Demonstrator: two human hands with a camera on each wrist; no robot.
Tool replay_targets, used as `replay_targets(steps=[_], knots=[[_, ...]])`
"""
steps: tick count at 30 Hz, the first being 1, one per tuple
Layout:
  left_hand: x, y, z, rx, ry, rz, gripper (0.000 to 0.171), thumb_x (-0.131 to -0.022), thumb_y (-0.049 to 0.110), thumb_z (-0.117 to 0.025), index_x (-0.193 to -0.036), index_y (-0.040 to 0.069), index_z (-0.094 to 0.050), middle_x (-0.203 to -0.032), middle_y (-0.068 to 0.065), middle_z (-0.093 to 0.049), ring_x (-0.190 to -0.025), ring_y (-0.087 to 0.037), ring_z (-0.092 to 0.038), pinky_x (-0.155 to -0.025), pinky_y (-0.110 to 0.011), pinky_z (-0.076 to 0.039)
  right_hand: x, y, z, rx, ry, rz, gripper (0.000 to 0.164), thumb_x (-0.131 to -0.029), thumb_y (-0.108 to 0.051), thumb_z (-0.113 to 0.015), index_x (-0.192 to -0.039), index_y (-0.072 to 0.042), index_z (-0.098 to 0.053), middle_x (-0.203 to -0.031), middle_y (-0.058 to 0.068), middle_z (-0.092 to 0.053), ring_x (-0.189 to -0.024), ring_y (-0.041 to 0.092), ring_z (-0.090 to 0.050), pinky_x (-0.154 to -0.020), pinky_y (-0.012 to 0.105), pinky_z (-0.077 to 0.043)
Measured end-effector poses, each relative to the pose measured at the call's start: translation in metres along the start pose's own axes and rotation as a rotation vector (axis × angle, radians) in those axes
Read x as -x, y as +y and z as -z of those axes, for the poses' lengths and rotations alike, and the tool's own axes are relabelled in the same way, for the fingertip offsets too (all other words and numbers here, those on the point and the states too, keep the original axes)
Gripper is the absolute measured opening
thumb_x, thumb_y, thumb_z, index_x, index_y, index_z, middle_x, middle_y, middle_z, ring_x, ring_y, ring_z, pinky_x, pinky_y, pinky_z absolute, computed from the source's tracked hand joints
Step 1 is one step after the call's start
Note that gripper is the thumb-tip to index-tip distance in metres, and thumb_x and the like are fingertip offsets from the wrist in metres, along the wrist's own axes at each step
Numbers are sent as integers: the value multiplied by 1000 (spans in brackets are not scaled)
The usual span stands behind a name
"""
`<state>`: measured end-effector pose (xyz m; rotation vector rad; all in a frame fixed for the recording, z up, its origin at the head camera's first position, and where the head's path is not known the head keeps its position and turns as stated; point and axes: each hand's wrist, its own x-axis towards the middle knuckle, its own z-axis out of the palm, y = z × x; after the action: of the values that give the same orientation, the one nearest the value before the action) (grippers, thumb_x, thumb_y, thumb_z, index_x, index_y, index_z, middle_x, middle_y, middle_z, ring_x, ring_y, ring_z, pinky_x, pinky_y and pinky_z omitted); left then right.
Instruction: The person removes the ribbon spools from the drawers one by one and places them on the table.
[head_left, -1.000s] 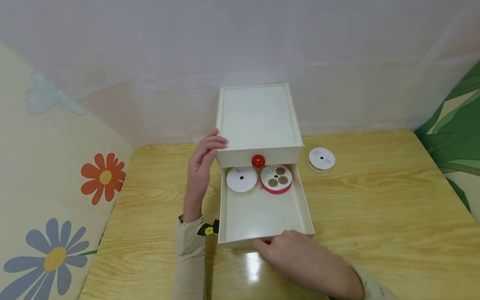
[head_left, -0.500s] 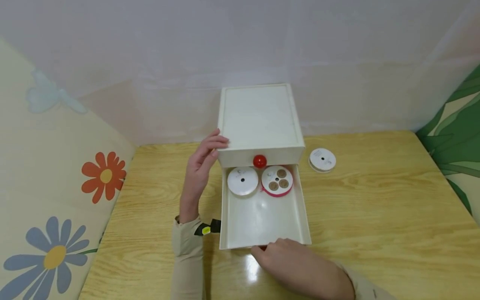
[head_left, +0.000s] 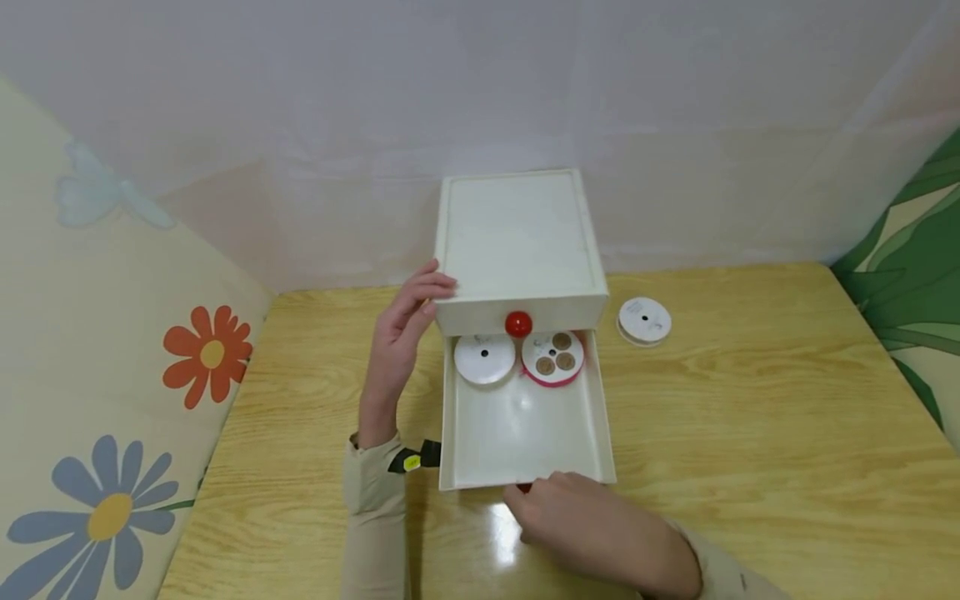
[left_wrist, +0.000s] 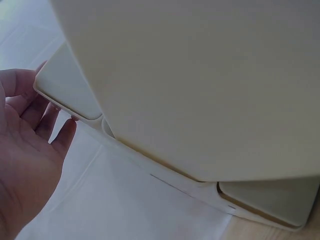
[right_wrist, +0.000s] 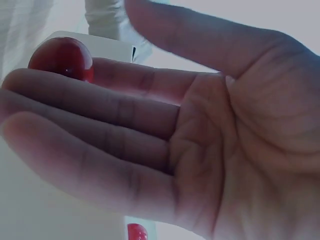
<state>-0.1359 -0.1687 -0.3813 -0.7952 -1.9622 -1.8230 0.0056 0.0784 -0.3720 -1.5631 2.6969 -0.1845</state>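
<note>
A white two-drawer box (head_left: 521, 233) stands against the backdrop, its lower drawer (head_left: 525, 442) pulled out. Inside at the back lie a white ribbon spool (head_left: 483, 371) and a pink ribbon spool (head_left: 552, 367) with three brown dots, side by side. My left hand (head_left: 401, 337) rests on the box's front left corner with loose fingers; the left wrist view has these fingers at the box's edge. At the drawer's front is my right hand (head_left: 592, 525). In the right wrist view its fingers extend against the red knob (right_wrist: 62, 57), the thumb held away from it.
Right of the box, another white ribbon spool (head_left: 644, 322) lies on the wooden table (head_left: 750, 417). The upper drawer is closed and has a red knob (head_left: 518, 323). A flower-printed panel (head_left: 97, 333) borders the left side, and a leaf-printed one (head_left: 915, 267) the right.
The lower drawer first came a little farther out and straightened, then slid slightly back in, the right hand staying at its front. The left hand has kept its place on the box.
</note>
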Motion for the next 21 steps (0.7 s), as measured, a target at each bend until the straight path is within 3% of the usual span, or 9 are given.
replay_targets(steps=[4,6,10,12,14,17,21], knots=[[0,0,0,4,2,-2,24,-102,-8,-43,-114,-21,-59,-131,11,-64,-149,-30,-36,-127,-48,-21,-1,5,8,-121,-41,24,25,-90,-31,-78,-87,-17,-58,-63,-11,-47,-52,6,-48,-47,22,-41],[0,0,0,5,3,-2,24,-102,-8,-43,-114,-21,-59,-131,11,-64,-149,-30,-36,-127,-48,-21,-3,11,16,-223,-9,66,21,-95,-32,-74,-88,-18,-60,-65,-14,-46,-54,1,-44,-49,18,-40],[0,0,0,8,4,-4,23,-102,-8,-43,-113,-21,-59,-130,10,-65,-149,-30,-36,-127,-48,-21,-9,29,25,-418,224,103,8,-99,-22,-70,-96,-15,-70,-77,-14,-63,-66,-3,-55,-63,13,-50],[0,0,0,4,4,-7,23,-102,-8,-43,-113,-21,-59,-130,10,-65,-149,-31,-36,-127,-48,-21,-14,39,24,-432,358,56,7,-98,-16,-71,-100,-11,-74,-89,-7,-72,-77,2,-64,-72,17,-57],[0,-1,0,3,4,-5,23,-102,-8,-43,-113,-20,-59,-130,10,-65,-149,-30,-37,-127,-48,-21,-18,48,22,-413,421,-26,13,-96,-15,-73,-106,-6,-74,-100,1,-75,-90,11,-69,-80,25,-60],[0,-1,0,2,6,-5,23,-102,-9,-43,-113,-20,-59,-130,10,-65,-148,-30,-37,-127,-48,-21,-25,59,16,-366,402,-130,28,-97,-18,-73,-119,-1,-71,-118,10,-72,-113,26,-67,-96,40,-59],[0,0,0,6,4,-7,23,-102,-8,-43,-113,-20,-59,-130,10,-65,-148,-30,-37,-127,-48,-21,-32,67,7,-349,307,-188,45,-99,-22,-71,-136,1,-62,-139,18,-63,-139,40,-49,-113,54,-45]])
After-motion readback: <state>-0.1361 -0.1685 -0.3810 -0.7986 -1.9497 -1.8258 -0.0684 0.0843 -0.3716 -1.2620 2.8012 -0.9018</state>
